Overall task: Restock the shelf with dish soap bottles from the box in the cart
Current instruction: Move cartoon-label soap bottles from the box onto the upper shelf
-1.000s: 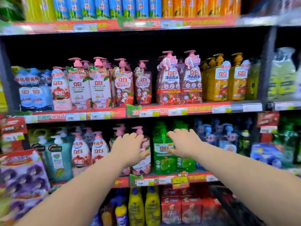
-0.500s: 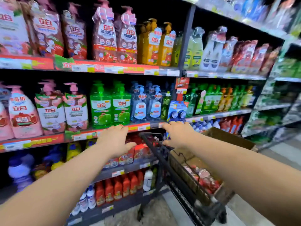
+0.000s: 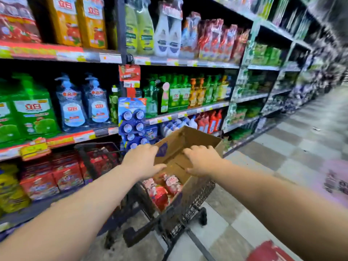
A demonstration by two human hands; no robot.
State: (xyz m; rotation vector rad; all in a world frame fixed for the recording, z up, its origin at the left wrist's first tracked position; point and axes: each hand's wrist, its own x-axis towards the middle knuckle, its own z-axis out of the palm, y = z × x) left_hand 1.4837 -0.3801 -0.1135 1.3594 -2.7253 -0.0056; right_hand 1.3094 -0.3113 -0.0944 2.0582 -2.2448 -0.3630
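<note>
The left hand [image 3: 142, 162] hovers over the near-left edge of the box [image 3: 190, 137], palm down, fingers loosely spread and holding nothing; its fingertips lie close to the box's left flap, but whether they touch it cannot be told. The right hand [image 3: 202, 161] hangs over the open middle of the box, palm down as well, fingers relaxed and slightly bent, and it too is empty. Both bare forearms reach in from the near side of the box. The box is brown cardboard with its flaps standing open, and it sits in a black mesh cart [image 3: 195, 204]. Inside the box, below and between the two hands, lie the dish soap bottles [image 3: 165, 189], wrapped in red and pink and bunched at the near end. Left of the box runs the shelf [image 3: 79, 137], its edge lined with red and yellow price strips. On that shelf, to the left of the box and higher, stand large green bottles [image 3: 33, 112] and, nearer the box, two clear blue pump bottles [image 3: 71, 108]. Just beyond the box's left flap hangs a blue pack of round blocks [image 3: 132, 121]. Left of the box and lower sit red cartons [image 3: 64, 176]. Above the box, on a higher level, stand orange bottles [image 3: 79, 21]. Right of the box stretches the checkered aisle floor [image 3: 301, 147], and the far end of the aisle is blurred.
</note>
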